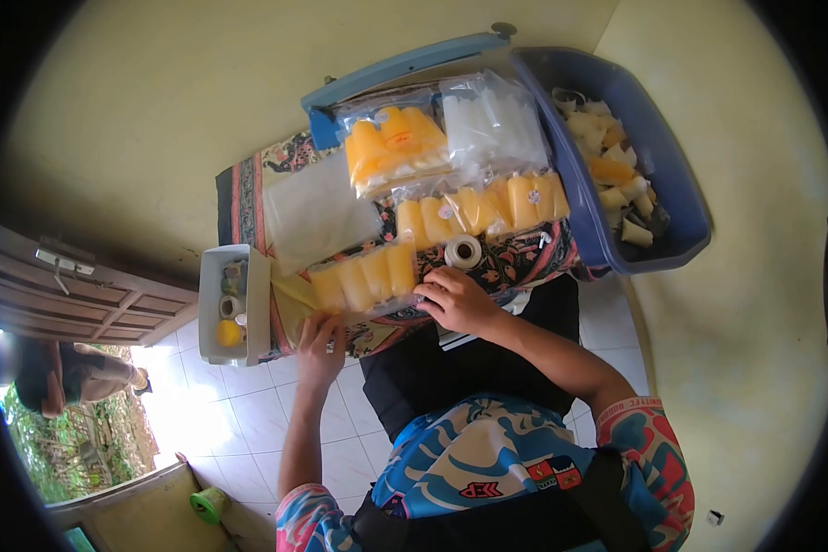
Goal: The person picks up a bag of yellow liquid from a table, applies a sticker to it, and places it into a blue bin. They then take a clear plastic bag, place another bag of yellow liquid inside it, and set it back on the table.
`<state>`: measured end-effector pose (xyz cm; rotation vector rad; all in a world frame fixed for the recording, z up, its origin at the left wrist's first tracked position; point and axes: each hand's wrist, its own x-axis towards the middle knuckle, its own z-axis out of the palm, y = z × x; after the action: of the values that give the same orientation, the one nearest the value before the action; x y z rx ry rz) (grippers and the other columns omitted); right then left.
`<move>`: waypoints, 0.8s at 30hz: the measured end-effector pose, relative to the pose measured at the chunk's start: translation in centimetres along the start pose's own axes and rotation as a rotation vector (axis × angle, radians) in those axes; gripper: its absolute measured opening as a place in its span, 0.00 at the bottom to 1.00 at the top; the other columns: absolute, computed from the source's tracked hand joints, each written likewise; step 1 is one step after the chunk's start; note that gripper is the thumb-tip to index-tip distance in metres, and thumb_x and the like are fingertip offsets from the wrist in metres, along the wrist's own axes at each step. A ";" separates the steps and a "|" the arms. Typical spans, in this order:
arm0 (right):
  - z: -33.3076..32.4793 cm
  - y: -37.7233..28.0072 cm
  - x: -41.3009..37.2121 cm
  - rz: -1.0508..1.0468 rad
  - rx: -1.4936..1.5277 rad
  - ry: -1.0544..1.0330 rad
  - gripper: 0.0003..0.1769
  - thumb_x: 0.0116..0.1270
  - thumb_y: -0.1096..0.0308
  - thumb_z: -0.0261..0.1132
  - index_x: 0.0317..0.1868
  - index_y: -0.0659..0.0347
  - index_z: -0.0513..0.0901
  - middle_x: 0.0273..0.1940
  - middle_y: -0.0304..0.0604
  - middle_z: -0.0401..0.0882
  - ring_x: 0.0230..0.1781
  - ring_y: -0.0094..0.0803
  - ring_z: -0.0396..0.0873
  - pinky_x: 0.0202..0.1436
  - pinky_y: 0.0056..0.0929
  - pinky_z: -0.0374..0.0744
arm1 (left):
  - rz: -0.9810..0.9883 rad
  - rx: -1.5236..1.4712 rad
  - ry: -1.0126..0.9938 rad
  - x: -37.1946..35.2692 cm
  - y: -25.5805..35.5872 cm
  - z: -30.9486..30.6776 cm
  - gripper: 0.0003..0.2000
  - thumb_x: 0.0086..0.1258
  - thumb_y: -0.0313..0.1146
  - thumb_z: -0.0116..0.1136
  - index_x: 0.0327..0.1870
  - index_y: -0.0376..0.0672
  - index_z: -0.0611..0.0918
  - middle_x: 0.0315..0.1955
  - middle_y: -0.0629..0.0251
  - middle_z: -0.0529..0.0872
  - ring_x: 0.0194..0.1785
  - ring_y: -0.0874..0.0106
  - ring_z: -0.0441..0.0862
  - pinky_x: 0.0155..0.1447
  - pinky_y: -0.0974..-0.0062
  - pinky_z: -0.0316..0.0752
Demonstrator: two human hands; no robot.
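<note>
A clear plastic bag of yellow cylinders [363, 279], which look like candles, lies in front of me on a patterned cloth. My left hand [320, 348] is closed at the bag's lower left corner. At its right end, my right hand [453, 299] has its fingers curled on the plastic. Just beyond that hand stands a roll of stickers or tape [463, 251]. Two more packs of yellow cylinders [483, 207] lie behind, some with round labels. A larger bag of orange cylinders [396, 138] and a bag of white ones [495, 120] sit farther back.
Flat clear plastic sheets or bags [317, 216] lie at the left. A white bin [207, 304] with small items stands at the table's left end. On the right is a blue tub [607, 235] of broken pieces. A person [60, 377] is outside the open door [83, 299].
</note>
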<state>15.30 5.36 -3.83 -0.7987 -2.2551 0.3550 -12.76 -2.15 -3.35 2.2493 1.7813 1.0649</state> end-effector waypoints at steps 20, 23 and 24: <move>0.7 -1.1 2.5 0.267 0.246 -0.003 0.04 0.70 0.74 0.57 0.37 0.66 0.73 0.44 0.50 0.73 0.44 0.47 0.75 0.52 0.42 0.73 | -0.083 -0.096 0.042 1.1 -1.6 0.0 0.05 0.63 0.19 0.57 0.38 0.36 0.77 0.49 0.55 0.79 0.53 0.52 0.76 0.55 0.63 0.72; 0.2 -1.0 3.8 0.266 0.313 0.059 0.05 0.72 0.73 0.57 0.38 0.67 0.74 0.46 0.51 0.75 0.45 0.44 0.77 0.51 0.37 0.75 | -0.149 -0.330 0.212 2.6 -0.5 -0.4 0.03 0.66 0.19 0.52 0.39 0.34 0.75 0.48 0.53 0.81 0.54 0.57 0.78 0.57 0.69 0.72; 0.0 -0.9 4.5 0.298 0.389 0.057 0.06 0.73 0.72 0.56 0.38 0.68 0.74 0.43 0.50 0.76 0.42 0.41 0.78 0.48 0.35 0.75 | -0.202 -0.376 0.227 2.9 -0.2 -0.5 0.02 0.68 0.19 0.52 0.39 0.35 0.75 0.47 0.54 0.82 0.53 0.57 0.79 0.56 0.68 0.73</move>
<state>12.36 7.53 -1.03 -0.9178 -1.9261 0.8686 -12.98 0.32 -1.70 1.7523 1.6643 1.5099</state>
